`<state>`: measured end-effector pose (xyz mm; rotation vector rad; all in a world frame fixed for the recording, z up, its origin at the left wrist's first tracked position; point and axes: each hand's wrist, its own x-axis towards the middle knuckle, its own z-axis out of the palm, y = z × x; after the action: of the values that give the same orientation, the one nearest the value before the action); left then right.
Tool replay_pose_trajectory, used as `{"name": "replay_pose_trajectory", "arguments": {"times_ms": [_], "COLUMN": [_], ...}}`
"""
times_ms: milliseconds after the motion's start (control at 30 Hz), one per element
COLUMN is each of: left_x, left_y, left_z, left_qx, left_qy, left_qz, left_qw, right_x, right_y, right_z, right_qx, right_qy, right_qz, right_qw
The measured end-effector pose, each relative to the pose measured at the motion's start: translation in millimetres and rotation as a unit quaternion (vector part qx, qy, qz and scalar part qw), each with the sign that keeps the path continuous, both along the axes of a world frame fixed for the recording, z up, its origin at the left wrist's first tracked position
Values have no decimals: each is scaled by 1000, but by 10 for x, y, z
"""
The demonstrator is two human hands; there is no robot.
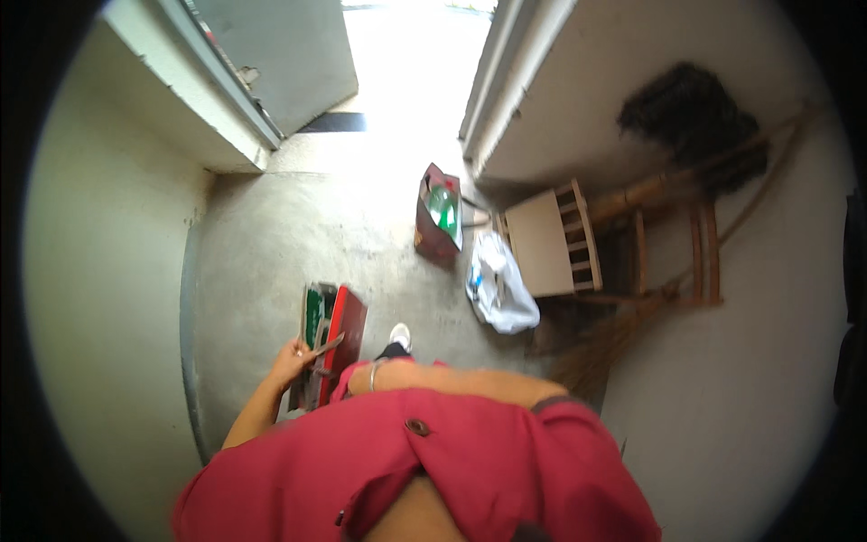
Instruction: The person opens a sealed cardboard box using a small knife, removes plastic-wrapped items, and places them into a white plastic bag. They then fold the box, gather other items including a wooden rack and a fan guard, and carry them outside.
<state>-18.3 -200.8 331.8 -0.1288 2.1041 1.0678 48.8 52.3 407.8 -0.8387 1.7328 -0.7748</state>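
Observation:
My left hand [294, 360] is at the left side of an open red bag or box [349, 318], its fingers closed on what looks like a pale strap [330, 344]. Inside the red container stand flat things, one of them green [313, 317]; blur hides what they are. My right forearm [460, 383], with a bracelet [372, 377] at the wrist, crosses in front of my body towards the same container. The right hand itself is hidden behind my red shirt [406, 461].
A dark red carrier bag [433, 234] with green plastic bottles [443, 203] stands ahead. Beside it slumps a white plastic bag [504, 298]. A wooden chair [542, 244], a straw broom [603, 339] and a dark bristly bundle [698, 122] line the right wall. A grey door [291, 61] stands ajar.

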Motion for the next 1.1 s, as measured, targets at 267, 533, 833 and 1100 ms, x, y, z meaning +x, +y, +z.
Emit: {"name": "replay_pose_trajectory", "arguments": {"times_ms": [267, 533, 833, 1100], "left_x": [228, 415, 413, 319], "left_y": [819, 1217, 1228, 1233], "left_z": [994, 1053, 878, 1041], "left_qx": [141, 78, 23, -21], "left_qy": [-166, -36, 129, 83], "left_qz": [-101, -246, -315, -302], "left_qw": [971, 965, 940, 950], "right_x": [36, 187, 169, 143], "right_y": [92, 424, 634, 477], "right_z": [403, 620, 543, 404], "right_qx": [116, 101, -55, -80], "right_qy": [112, 92, 116, 65], "right_qz": [-85, -136, -51, -156], "right_qw": [983, 981, 990, 982]}}
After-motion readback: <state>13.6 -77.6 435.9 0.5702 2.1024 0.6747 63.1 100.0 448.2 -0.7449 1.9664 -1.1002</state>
